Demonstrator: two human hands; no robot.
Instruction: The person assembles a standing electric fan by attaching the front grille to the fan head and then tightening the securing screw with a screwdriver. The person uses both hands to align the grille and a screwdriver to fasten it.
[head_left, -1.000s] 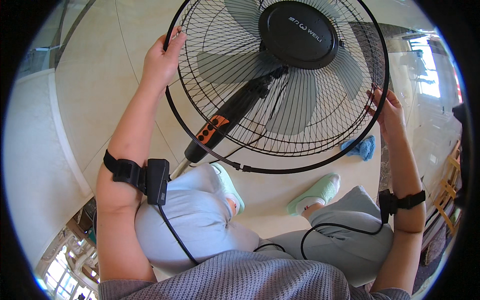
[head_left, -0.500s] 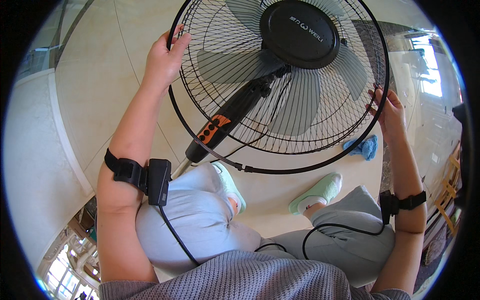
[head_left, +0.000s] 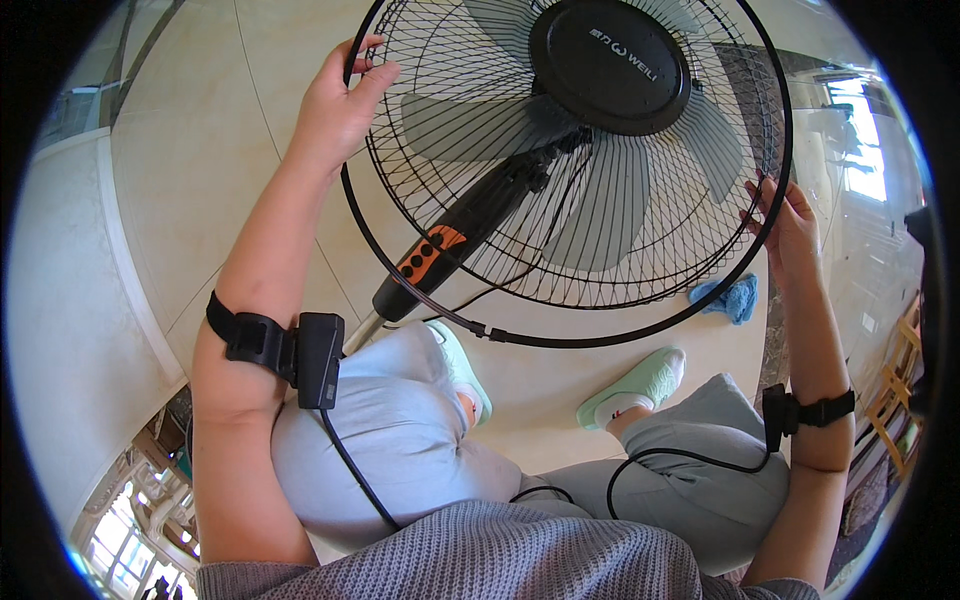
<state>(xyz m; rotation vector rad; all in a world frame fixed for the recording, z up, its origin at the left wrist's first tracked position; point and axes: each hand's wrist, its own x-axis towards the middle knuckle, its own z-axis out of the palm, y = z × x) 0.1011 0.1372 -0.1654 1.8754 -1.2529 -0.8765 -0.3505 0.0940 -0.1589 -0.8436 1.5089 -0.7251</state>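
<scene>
Black hoop [head_left: 600, 342] is held up in front of a standing fan [head_left: 610, 90], circling its wire grille; at the lower edge the hoop hangs apart from the mesh, crossing the fan's dark post, with a small clasp [head_left: 488, 332] there. The left hand [head_left: 340, 100] has its grip clamped on the hoop at the upper left, thumb and fingertips reaching inside it beside the grille. The right hand [head_left: 793, 230] grips it at the right, fingertips near the mesh. An orange control panel [head_left: 430, 255] with black buttons sits on the post. Beyond, a blue cloth [head_left: 732, 298] lies on the tiled floor [head_left: 180, 200], near a mint slipper [head_left: 640, 380] on the right foot.
</scene>
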